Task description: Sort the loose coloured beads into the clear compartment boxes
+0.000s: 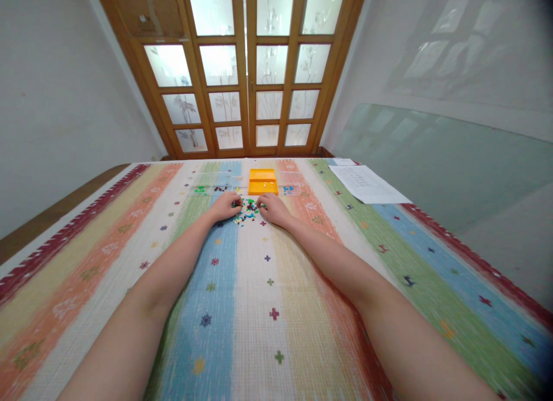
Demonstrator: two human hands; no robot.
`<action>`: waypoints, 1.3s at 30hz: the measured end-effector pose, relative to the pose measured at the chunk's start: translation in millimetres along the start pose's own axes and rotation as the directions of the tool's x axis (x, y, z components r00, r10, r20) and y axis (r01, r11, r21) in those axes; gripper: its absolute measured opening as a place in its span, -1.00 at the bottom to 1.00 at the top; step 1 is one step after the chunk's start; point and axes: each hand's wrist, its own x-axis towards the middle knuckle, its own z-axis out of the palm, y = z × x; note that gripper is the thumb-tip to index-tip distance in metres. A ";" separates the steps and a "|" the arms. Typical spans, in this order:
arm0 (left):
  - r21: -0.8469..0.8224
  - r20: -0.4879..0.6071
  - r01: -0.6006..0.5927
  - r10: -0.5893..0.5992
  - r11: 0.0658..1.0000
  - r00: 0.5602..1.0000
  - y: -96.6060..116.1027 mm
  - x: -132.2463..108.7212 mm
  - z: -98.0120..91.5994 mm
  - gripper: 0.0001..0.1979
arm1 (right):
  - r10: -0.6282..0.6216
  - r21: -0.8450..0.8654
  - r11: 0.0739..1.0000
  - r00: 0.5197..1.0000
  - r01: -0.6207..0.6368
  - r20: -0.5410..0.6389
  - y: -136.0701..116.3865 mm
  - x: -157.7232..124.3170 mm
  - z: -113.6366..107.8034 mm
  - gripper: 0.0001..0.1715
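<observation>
A pile of small, mixed-colour pieces (249, 210) lies on the striped tablecloth between my hands. At its left edge is my left hand (226, 205), fingers curled together; anything in them is too small to make out. My right hand (273, 207) rests at the pile's right edge with bent fingers, their tips pressed together and partly hidden. Just beyond stands an open orange box (262, 186). Clear trays flank it: green pieces (200, 190) and dark red pieces (220, 188) lie on the left, blue pieces (288, 189) on the right.
White paper sheets (367, 184) lie at the back right of the table. The patterned tablecloth (254, 332) stretches toward me under both forearms. Behind the table are wooden doors with glass panes (227, 106), and a glass panel (449, 159) leans along the right wall.
</observation>
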 end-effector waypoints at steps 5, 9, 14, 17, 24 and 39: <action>0.002 -0.010 0.007 -0.007 1.000 1.000 -5.0 -0.5 0.7 -0.90 | -0.018 -0.005 1.000 1.000 0.018 0.016 -1.7 -0.7 -2.3 -0.86; -0.018 0.017 0.020 -0.020 1.000 1.000 -9.1 -1.1 -0.2 -0.88 | -0.035 -0.006 0.999 0.999 0.035 0.033 -1.2 -0.6 -2.9 -0.87; -0.042 0.037 0.014 -0.012 0.999 0.999 -6.5 -1.4 -3.3 -0.84 | -0.040 0.017 0.999 0.999 0.039 0.024 -1.4 -0.8 -3.5 -0.85; -0.044 0.053 0.029 -0.026 0.999 0.998 -2.2 -1.2 -4.5 -0.87 | -0.037 0.032 0.999 0.999 0.036 0.019 -2.4 -1.1 -4.4 -0.85; -0.075 0.068 0.006 -0.001 0.997 0.998 -2.5 -1.3 -4.8 -0.78 | -0.038 0.054 0.998 0.999 0.038 0.003 -3.3 -1.6 -4.5 -0.87; -0.090 0.033 0.094 -0.091 0.992 0.995 -13.3 -4.4 -1.0 -0.68 | -0.058 0.106 0.992 0.998 0.062 -0.038 1.1 -1.8 -0.9 -0.88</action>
